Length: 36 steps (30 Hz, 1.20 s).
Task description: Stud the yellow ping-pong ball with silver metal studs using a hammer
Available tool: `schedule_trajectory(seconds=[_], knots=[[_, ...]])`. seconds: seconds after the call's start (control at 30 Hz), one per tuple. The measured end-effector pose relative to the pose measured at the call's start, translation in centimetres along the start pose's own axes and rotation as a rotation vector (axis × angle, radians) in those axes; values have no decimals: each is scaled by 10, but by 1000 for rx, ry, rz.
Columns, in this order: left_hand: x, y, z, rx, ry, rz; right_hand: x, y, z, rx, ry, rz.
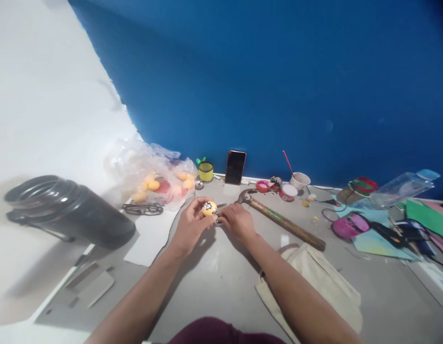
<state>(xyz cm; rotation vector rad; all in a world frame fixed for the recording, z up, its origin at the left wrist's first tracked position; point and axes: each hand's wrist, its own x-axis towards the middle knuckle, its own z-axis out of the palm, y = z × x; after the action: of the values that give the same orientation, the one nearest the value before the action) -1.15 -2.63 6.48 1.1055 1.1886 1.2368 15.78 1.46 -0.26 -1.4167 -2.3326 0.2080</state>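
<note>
My left hand [191,224] pinches a small yellow ball [209,208] with black and white flower-like markings, holding it above the grey table. Close to the ball's right side, my right hand [239,220] has its fingers curled together. A small dark, shiny bit shows at those fingertips, too small to name. Just behind the right hand lies a claw hammer [278,219], its head turned toward the hand and its wooden handle slanting to the lower right. Beneath my right forearm is a cream cloth bag [314,282].
At left stand a large dark bottle [74,210], glasses [144,209] and a clear plastic bag [153,177] with yellow and red balls. A phone [235,167] leans on the blue wall. Rightward are a white cup [300,180], a pink pouch [350,225] and a clear plastic bottle [404,190].
</note>
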Motion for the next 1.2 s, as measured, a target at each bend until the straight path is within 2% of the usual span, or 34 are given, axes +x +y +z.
schedule_trajectory(seconds=[0.27, 0.4, 0.53, 0.67, 0.93, 1.2], knots=[[-2, 3, -1, -4, 1, -3, 2, -1, -3, 76, -72, 55], [-3, -3, -4, 4, -9, -11, 3, -1, -2, 54, -111, 51], [-2, -17, -5, -13, -16, -25, 2, -1, -2, 60, -71, 49], [0, -26, -7, -65, -70, -48, 2, -2, 0, 69, -57, 62], [1, -26, -12, -83, -62, -50, 2, 3, 6, 133, 18, 9], [-1, -29, -11, -59, -75, -32, 1, 2, 3, 101, 16, 32]])
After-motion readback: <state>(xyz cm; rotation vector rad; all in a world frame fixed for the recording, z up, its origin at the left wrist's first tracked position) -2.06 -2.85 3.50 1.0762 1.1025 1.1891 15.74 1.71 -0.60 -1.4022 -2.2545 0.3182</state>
